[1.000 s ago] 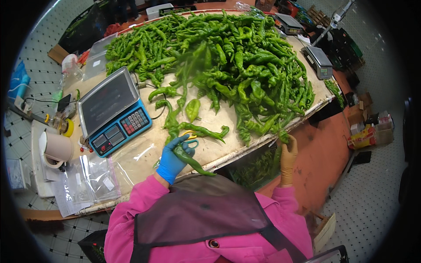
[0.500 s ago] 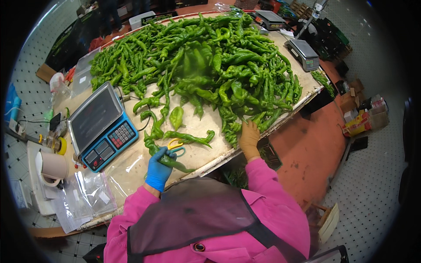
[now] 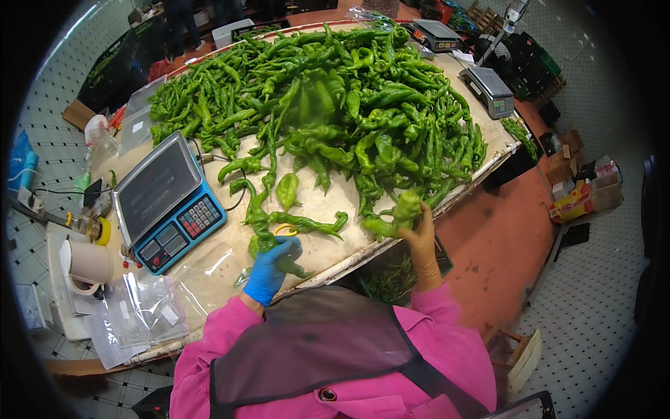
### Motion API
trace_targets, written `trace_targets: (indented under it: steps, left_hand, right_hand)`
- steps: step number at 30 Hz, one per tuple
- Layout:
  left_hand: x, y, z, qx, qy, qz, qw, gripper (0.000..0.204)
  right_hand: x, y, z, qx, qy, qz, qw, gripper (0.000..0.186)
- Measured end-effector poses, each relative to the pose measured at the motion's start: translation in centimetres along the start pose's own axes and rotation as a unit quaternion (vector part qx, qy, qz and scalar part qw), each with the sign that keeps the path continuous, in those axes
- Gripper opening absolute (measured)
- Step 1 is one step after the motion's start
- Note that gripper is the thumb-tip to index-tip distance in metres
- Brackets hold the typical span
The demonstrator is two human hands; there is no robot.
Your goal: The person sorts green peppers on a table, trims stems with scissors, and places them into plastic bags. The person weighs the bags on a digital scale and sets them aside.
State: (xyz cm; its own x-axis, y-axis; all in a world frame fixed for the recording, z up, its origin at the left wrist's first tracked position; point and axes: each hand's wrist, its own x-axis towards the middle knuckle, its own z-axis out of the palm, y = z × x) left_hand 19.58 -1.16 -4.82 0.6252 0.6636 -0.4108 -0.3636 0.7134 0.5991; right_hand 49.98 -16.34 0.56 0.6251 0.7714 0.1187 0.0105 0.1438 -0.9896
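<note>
My left hand [image 3: 271,271], in a blue glove, is closed around green peppers [image 3: 289,268] near the front edge of the table. Under its fingertips shows the yellow handle [image 3: 283,230] of a pair of scissors; the rest is hidden. My right hand [image 3: 421,244], in a tan glove, grips a twisted green pepper [image 3: 406,207] just over the table's front edge. Beyond both hands spreads a big heap of long green peppers [image 3: 391,98]. A short, wide pepper [image 3: 287,191] and a long curled one [image 3: 317,223] lie apart from the heap.
A blue scale [image 3: 171,202] stands at the left, with clear plastic bags [image 3: 143,307] and a mug [image 3: 87,265] nearer me. Two more scales, one grey [image 3: 490,91] and one farther back [image 3: 436,35], sit at the far right. A dark crate [image 3: 391,279] holds green produce below the table edge.
My right hand has come back from the heap's edge and lifted a pepper. My left hand has shifted slightly right with its peppers and now covers more of the scissors.
</note>
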Motion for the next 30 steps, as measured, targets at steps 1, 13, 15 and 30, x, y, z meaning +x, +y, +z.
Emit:
trace_targets:
  steps: [1, 13, 15, 30]
  left_hand:
    - [0.4, 0.0, 0.4, 0.025, -0.028, 0.007, 0.999, 0.026]
    - [3.4, -0.5, 4.1, 0.014, -0.092, -0.087, 0.992, 0.045]
    - [3.6, -0.9, 4.2, 0.02, -0.089, -0.105, 0.99, 0.05]
    - [3.1, -0.1, 2.2, 0.119, -0.1, -0.053, 0.986, 0.038]
  right_hand:
    - [0.6, 0.0, -0.4, 0.068, -0.046, 0.008, 0.997, 0.069]
    - [2.8, 7.5, 2.6, 0.414, -0.156, 0.305, 0.843, 0.056]
    - [3.3, 8.2, 3.2, 0.427, -0.225, 0.309, 0.819, 0.057]
    - [1.9, 4.7, 14.4, 0.098, -0.299, 0.115, 0.942, 0.049]
